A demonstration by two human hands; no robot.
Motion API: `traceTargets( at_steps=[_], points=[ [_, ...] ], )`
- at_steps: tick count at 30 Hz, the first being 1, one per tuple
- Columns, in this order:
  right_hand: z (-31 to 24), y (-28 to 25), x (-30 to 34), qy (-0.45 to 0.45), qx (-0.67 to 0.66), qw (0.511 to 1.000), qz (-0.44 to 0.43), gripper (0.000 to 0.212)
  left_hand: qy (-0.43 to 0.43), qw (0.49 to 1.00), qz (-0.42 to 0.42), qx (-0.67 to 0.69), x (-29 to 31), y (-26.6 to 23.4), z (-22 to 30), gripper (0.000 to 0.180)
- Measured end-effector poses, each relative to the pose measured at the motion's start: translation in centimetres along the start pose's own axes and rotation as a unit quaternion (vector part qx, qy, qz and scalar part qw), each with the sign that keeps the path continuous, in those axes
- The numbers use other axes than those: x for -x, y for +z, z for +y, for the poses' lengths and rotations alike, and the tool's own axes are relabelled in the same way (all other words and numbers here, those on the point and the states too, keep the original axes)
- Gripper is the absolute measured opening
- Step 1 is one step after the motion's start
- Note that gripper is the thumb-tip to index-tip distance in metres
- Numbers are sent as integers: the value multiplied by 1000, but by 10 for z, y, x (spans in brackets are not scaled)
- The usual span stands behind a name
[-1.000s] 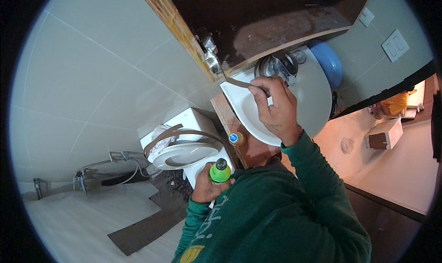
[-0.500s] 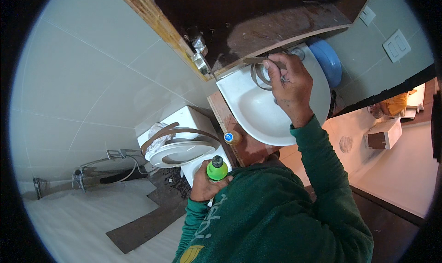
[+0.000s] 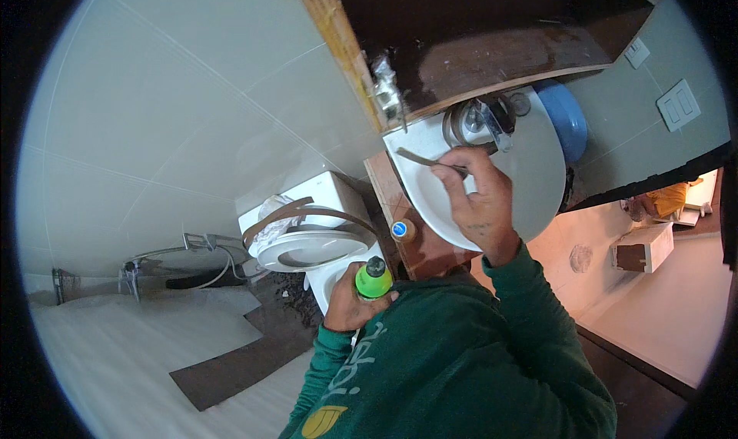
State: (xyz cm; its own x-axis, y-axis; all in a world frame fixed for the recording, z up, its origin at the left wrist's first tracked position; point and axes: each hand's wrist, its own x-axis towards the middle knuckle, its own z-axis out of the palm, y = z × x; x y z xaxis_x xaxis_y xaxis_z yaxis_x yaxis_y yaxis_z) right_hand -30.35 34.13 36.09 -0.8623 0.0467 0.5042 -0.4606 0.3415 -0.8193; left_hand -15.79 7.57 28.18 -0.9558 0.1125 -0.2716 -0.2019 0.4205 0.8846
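My left hand (image 3: 350,304) is wrapped round a bright green bottle (image 3: 374,282) with a dark cap, held upright against the front of my green sweatshirt. Over the white washbasin (image 3: 434,201), my right hand (image 3: 483,197) pinches a short, narrow, brownish strip-like piece (image 3: 415,158) between thumb and fingers. Its free end points left, and whether it is a strip or a flat tool I cannot tell. Just beyond that hand, a coil of brown edging strip (image 3: 453,124) rests at the back of the basin beside a clear plastic-wrapped item (image 3: 492,124).
An open dark wooden cabinet (image 3: 492,62) stands above the basin. A blue-capped bottle (image 3: 401,230) sits on the wooden ledge. Left are a toilet (image 3: 307,247) with a long brown strip (image 3: 280,220) across it, and a shower hose (image 3: 219,254). A blue basin (image 3: 565,120) leans by the wall.
My right hand has come back from the rear of the basin toward me with the brownish piece, leaving the coil behind. The view has shifted slightly; my left hand still holds the green bottle.
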Motion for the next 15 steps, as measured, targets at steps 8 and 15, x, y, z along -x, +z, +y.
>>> traceTargets(
  at_steps=[8,15],
  points=[
    [-12,31,-20,26,26,999,20,15,5,1000,1,-18,10,-16,-5,61],
    [-28,36,13,286,-333,894,-83,31,14,1000,0,2,16,-32,-27,61]
  ],
)
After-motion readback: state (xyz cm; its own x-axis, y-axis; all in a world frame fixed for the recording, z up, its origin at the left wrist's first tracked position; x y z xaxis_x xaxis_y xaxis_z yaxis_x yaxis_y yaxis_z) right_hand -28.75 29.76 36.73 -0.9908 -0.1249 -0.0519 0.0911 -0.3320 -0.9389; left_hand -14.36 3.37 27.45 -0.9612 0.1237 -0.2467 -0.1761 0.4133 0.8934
